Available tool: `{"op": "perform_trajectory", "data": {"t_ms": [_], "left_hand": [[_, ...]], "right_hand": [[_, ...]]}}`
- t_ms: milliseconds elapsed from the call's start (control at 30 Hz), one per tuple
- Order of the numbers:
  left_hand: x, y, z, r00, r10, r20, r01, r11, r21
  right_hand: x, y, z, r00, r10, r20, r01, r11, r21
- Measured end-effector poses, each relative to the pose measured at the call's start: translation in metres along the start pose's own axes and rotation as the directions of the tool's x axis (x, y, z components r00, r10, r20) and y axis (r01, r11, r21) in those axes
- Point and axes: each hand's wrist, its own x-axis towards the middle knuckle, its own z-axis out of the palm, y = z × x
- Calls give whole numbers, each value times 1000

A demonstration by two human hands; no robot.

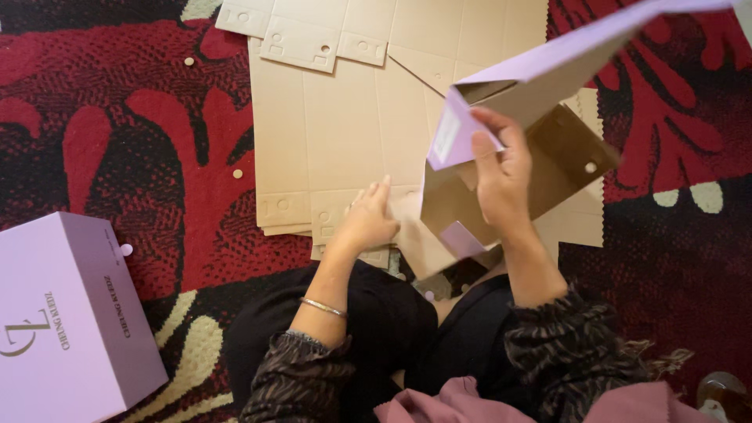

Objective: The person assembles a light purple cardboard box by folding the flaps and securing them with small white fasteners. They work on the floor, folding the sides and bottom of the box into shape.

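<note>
The right hand point(501, 176) pinches a flap of the half-folded lilac box point(540, 94), raised over the lap. The left hand point(370, 219) lies flat, fingers together, on the near edge of the flat cardboard stack point(337, 117). Open carpet point(117, 117) lies left; a finished lilac box point(63, 313) sits well apart

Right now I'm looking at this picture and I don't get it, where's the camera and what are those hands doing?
The camera sits on the person's head and looks down at their own lap and two bare hands. The right hand grips a partly folded lilac box, brown inside, lifted off the floor. The left hand rests flat on a stack of flat cardboard sheets lying on a red and black patterned carpet. A finished lilac box stands at the left edge.
</note>
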Motion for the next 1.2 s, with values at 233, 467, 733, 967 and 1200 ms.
{"op": "perform_trajectory", "data": {"t_ms": [233,467,733,967,1200], "left_hand": [[-2,-2,-23,990,-18,-141,-23,958,-285],[-12,2,-64,987,-4,159,141,476,-868],[-28,54,-45,928,369,-54,-266,554,-789],[-36,65,-41,727,490,-482,-531,845,59],[-22,57,-27,678,441,-588,-662,714,-228]], "right_hand": [[-3,-18,-20,995,-53,-88,84,913,400],[1,-19,-18,993,-32,-111,87,838,538],[4,-34,-35,997,41,-64,3,819,574],[-1,-40,-40,986,139,94,-166,732,661],[-4,-42,-28,959,117,256,-262,710,654]]}}
